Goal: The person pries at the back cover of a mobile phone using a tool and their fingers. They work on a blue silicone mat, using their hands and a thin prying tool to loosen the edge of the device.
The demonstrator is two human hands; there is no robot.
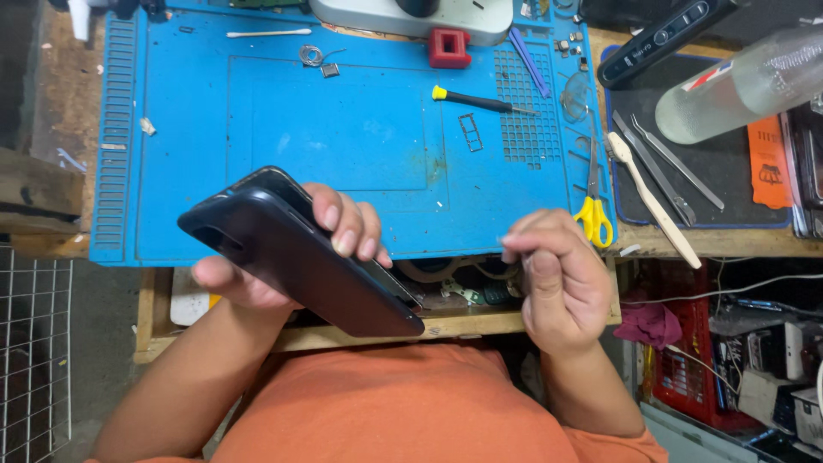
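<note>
Glossy black phone point(291, 253) in the left hand point(257, 274). Beyond it, a bright blue mat point(343, 129) speckled with white. Yellow-handled scissors point(593, 201) just past the right hand point(557, 283); orange shirt point(403, 407) below both.

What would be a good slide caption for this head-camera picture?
Left hand holds a dark phone above a blue work mat; right hand pinches something tiny.
</note>
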